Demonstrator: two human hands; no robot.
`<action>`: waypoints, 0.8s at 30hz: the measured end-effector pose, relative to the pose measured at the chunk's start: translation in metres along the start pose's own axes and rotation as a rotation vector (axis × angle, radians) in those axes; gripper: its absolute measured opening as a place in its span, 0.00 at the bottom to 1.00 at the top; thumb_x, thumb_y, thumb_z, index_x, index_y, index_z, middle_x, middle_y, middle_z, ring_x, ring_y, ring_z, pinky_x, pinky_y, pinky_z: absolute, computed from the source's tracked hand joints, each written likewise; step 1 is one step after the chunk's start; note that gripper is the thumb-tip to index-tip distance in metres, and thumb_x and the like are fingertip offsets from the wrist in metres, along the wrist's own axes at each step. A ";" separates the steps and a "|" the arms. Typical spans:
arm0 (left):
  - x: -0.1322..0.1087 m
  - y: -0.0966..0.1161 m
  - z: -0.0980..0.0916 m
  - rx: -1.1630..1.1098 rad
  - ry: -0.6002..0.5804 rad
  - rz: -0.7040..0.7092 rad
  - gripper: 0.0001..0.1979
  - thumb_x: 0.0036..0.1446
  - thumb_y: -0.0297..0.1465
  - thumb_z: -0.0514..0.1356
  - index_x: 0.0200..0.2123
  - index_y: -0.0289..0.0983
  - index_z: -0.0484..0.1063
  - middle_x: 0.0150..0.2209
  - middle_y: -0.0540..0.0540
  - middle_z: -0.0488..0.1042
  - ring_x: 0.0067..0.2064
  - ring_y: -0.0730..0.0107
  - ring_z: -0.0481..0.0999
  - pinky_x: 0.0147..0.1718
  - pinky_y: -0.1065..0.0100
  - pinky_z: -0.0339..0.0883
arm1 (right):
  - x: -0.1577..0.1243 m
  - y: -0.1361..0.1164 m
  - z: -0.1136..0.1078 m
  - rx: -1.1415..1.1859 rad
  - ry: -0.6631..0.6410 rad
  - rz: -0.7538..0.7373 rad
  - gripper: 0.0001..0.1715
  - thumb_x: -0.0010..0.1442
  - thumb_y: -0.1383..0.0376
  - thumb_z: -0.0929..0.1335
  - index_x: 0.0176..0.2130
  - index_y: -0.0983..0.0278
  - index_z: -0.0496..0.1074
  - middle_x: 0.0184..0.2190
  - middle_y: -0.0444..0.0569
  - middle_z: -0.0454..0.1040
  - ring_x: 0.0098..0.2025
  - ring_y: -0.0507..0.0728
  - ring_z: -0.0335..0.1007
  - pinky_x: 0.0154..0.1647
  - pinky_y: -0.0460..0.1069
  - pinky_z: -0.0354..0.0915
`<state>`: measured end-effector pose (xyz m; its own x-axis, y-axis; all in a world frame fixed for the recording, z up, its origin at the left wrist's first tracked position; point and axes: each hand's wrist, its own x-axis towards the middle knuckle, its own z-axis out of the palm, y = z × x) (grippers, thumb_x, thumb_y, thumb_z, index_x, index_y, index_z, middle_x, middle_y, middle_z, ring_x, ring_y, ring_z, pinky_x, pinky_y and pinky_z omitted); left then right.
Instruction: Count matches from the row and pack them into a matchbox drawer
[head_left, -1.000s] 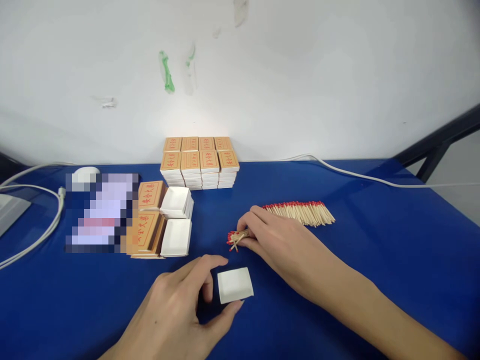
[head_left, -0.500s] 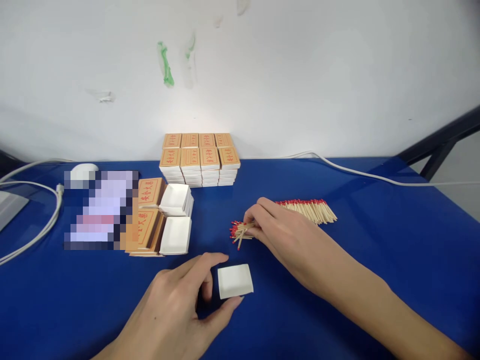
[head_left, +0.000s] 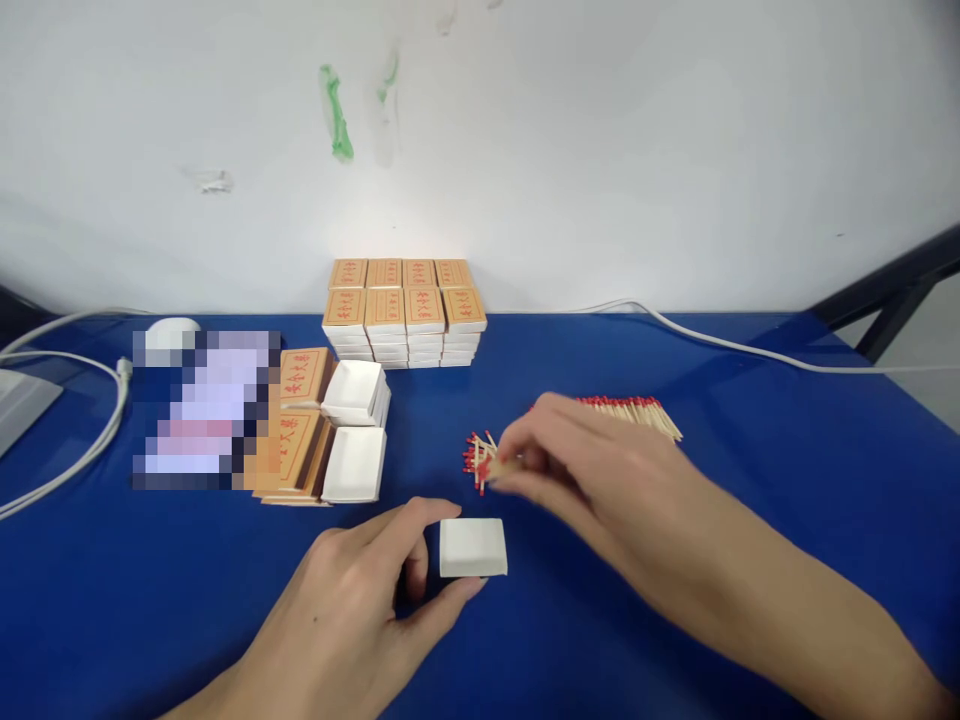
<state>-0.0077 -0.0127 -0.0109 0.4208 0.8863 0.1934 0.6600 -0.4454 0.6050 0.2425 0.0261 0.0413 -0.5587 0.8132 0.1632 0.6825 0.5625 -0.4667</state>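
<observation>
An open white matchbox tray (head_left: 473, 548) lies on the blue table, with no matches in it. My left hand (head_left: 375, 590) holds it between forefinger at the far edge and thumb at the near edge. Beyond the tray, my right hand (head_left: 577, 450) pinches a small bunch of red-tipped matches (head_left: 495, 467), slightly blurred. Loose matches (head_left: 474, 452) lie on the table just left of those fingertips. Partly hidden behind the right hand is a long row of matches (head_left: 634, 412).
At the back stand stacked matchboxes (head_left: 405, 310) with orange tops. Left of centre are orange matchbox sleeves (head_left: 300, 440) and stacked white trays (head_left: 354, 465). Farther left lie a pixelated phone (head_left: 214, 410), a white mouse (head_left: 172, 335) and white cables (head_left: 112, 420).
My right hand has gathered a bunch of matches and drawn it slightly away from the loose ones. The tray has turned straighter, and my left fingers have closed on its edges.
</observation>
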 end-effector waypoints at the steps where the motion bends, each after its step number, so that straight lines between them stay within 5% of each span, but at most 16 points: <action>1: 0.001 0.001 -0.001 -0.012 -0.017 -0.008 0.12 0.65 0.33 0.70 0.50 0.44 0.76 0.24 0.62 0.66 0.19 0.80 0.65 0.20 0.76 0.62 | -0.002 -0.005 0.001 0.042 -0.065 -0.019 0.10 0.78 0.66 0.65 0.47 0.56 0.76 0.47 0.47 0.79 0.44 0.56 0.78 0.42 0.50 0.73; 8: 0.002 0.002 -0.003 -0.044 -0.044 -0.015 0.09 0.69 0.36 0.68 0.50 0.45 0.76 0.23 0.62 0.64 0.19 0.79 0.64 0.20 0.76 0.61 | -0.009 -0.020 0.018 0.054 -0.235 -0.039 0.12 0.75 0.72 0.66 0.45 0.58 0.77 0.43 0.49 0.79 0.40 0.58 0.78 0.37 0.51 0.72; 24: -0.002 -0.001 0.002 -0.017 -0.025 -0.016 0.10 0.68 0.35 0.68 0.49 0.45 0.73 0.24 0.62 0.64 0.20 0.80 0.64 0.20 0.76 0.61 | -0.006 -0.019 0.027 -0.052 -0.192 -0.095 0.13 0.70 0.77 0.68 0.39 0.61 0.76 0.38 0.48 0.76 0.39 0.57 0.75 0.37 0.50 0.70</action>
<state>-0.0082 -0.0146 -0.0131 0.4254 0.8900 0.1643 0.6565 -0.4284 0.6208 0.2204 0.0064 0.0254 -0.6979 0.7155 0.0333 0.6431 0.6464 -0.4106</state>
